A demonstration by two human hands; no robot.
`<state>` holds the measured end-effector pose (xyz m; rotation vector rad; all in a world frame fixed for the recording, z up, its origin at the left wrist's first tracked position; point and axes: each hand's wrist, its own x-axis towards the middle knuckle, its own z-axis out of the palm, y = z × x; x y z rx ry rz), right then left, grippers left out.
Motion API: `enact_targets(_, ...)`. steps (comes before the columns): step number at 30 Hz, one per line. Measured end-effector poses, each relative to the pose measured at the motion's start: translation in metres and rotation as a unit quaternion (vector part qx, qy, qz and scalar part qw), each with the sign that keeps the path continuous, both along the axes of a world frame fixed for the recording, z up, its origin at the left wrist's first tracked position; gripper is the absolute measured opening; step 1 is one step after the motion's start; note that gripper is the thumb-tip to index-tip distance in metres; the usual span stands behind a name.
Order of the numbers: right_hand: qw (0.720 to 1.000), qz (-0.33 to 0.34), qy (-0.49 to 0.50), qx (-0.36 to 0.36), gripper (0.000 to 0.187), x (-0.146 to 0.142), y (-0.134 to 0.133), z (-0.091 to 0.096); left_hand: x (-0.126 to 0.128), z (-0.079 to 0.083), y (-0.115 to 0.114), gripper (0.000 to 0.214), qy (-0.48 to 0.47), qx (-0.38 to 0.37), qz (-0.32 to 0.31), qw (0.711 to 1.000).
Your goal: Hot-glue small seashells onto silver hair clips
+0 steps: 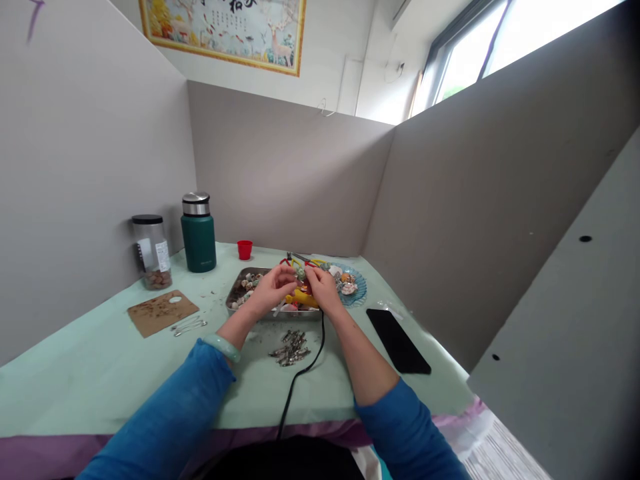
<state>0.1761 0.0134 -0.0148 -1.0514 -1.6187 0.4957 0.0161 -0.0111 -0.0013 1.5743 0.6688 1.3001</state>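
My left hand (274,288) is over the metal tray (273,316), fingers curved and thumb held apart from them. My right hand (323,287) is closed at the fingertips on a small greenish, shell-like piece (301,273); its exact kind is too small to tell. The left fingertips are close beside this piece. Below the hands a yellow hot glue gun (301,298) lies in the tray, and a black cord (303,373) runs from there toward me. Small shells (249,283) fill the tray's left side. Metal clips (291,348) are heaped in front of the tray.
A blue glass plate (361,288) with shells and pliers (300,257) are behind my hands. To the right lies a black phone (398,341). A green flask (199,235), a jar (153,255), a red cup (245,250), a brown board (163,313) and safety pins (190,325) are leftward.
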Motion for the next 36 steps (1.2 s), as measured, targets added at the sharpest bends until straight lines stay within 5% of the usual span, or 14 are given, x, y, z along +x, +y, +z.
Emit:
enact_targets(17,0.998,0.058,0.028,-0.017,0.051,-0.0018,0.0021,-0.0060,-0.0028,-0.0007,0.0056,0.033,0.005,0.003,0.093,0.996)
enact_targets(36,0.986,0.127,0.085,-0.072,0.052,-0.0041,0.0006,-0.0040,-0.0066,0.0020,0.0044,0.036,-0.014,-0.022,0.087,0.996)
